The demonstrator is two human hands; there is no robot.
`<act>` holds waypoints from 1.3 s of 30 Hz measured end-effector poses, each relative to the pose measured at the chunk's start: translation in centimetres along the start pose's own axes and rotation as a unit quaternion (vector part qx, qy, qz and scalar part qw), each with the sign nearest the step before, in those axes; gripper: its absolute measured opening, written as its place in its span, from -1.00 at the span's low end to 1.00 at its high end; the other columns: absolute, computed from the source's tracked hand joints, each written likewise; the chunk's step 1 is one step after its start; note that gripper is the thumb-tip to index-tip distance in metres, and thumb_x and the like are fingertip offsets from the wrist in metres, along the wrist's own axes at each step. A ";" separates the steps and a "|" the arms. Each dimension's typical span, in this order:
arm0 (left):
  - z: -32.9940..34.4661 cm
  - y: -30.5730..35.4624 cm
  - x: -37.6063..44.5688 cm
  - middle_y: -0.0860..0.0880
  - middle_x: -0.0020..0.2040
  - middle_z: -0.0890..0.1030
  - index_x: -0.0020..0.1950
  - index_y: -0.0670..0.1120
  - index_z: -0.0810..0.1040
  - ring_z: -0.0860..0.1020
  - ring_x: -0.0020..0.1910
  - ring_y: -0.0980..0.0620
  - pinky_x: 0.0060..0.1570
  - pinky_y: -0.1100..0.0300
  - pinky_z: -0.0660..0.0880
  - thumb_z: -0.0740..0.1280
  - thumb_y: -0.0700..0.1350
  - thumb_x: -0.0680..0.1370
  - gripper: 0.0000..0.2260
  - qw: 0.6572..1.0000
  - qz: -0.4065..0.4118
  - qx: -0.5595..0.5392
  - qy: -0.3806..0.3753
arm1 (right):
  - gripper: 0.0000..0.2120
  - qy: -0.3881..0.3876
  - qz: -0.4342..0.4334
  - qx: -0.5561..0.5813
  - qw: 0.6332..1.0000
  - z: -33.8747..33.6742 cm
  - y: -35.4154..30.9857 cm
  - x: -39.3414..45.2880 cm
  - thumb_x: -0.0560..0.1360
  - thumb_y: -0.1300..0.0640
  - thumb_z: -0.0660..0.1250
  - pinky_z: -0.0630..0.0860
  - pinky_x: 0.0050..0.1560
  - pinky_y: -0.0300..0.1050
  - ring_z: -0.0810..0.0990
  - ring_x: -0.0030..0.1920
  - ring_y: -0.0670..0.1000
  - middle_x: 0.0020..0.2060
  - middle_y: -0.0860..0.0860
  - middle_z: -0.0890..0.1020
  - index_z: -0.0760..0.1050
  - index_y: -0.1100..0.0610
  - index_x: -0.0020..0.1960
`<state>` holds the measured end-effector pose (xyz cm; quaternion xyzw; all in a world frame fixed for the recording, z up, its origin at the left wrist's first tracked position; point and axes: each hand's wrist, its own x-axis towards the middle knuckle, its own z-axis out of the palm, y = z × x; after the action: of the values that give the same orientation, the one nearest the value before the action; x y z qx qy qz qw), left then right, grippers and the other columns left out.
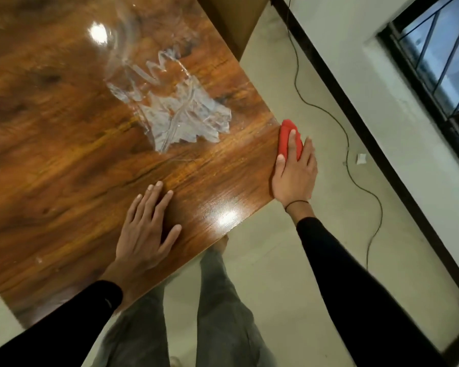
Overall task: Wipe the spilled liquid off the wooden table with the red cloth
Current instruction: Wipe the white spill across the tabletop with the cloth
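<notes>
A glossy wooden table [72, 165] fills the left of the view. A pale, streaky puddle of spilled liquid [180, 112] lies on it, near the right edge. The red cloth [286, 139] is bunched at the table's right edge, just past the puddle. My right hand [294, 170] holds the cloth there, fingers wrapped over it and hanging partly off the edge. My left hand [146, 229] rests flat on the wood near the front edge, fingers spread, holding nothing.
A thin cable [355, 154] snakes across the pale floor to the right of the table. A small white object [361, 158] lies on the floor by the dark skirting. A barred window [440, 56] is at the upper right. My legs stand below the table's front edge.
</notes>
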<state>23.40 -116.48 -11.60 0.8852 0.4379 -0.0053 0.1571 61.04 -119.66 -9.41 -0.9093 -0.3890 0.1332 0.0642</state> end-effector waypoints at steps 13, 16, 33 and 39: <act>1.1 -0.1 0.4 -0.08 0.83 0.00 0.82 -0.01 0.05 0.00 0.81 -0.09 0.78 -0.07 -0.13 0.05 0.36 0.73 -0.25 1.000 -0.015 0.003 -0.022 | -0.22 -0.050 -0.263 -0.112 0.957 1.6 -0.5 -4.4 0.74 -0.37 0.07 0.30 0.54 0.40 0.19 0.74 0.33 0.84 0.18 -0.06 -0.03 -0.13 0.86; 1.2 0.0 0.2 -0.08 0.83 0.02 0.83 0.00 0.03 0.01 0.81 -0.09 0.78 -0.08 -0.12 0.06 0.36 0.73 -0.25 1.000 -0.012 -0.001 -0.016 | -0.20 -0.062 -0.307 -0.129 0.941 -0.4 1.5 0.7 0.67 -0.49 0.09 0.25 0.43 0.28 0.28 0.59 0.26 0.85 0.14 -0.07 0.02 -0.27 0.84; 0.4 0.0 0.4 -0.09 0.81 0.07 0.80 -0.03 0.14 -0.10 0.81 0.01 0.77 0.00 -0.20 0.04 0.37 0.74 -0.27 1.000 -0.018 -0.017 -0.019 | -0.22 -0.044 -0.376 -0.103 0.920 4.0 -14.7 -0.9 0.77 -0.23 0.07 0.01 0.80 0.37 -0.12 0.84 0.29 0.83 0.26 -0.11 -0.14 -0.02 0.87; 0.2 0.3 0.6 -0.10 0.80 0.12 0.80 -0.05 0.10 0.03 0.78 -0.04 0.77 0.04 -0.18 0.16 0.35 0.71 -0.22 0.999 -0.038 -0.037 -0.004 | -0.24 -0.063 -0.385 -0.110 0.914 3.7 -9.1 -3.3 0.77 -0.21 0.10 0.00 0.78 0.41 -0.15 0.85 0.22 0.85 0.14 -0.16 -0.12 -0.11 0.87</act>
<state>24.02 -116.24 -11.83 0.8615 0.4703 0.0010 0.1914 51.49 -115.71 -10.33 -0.6803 -0.7243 0.1116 -0.0142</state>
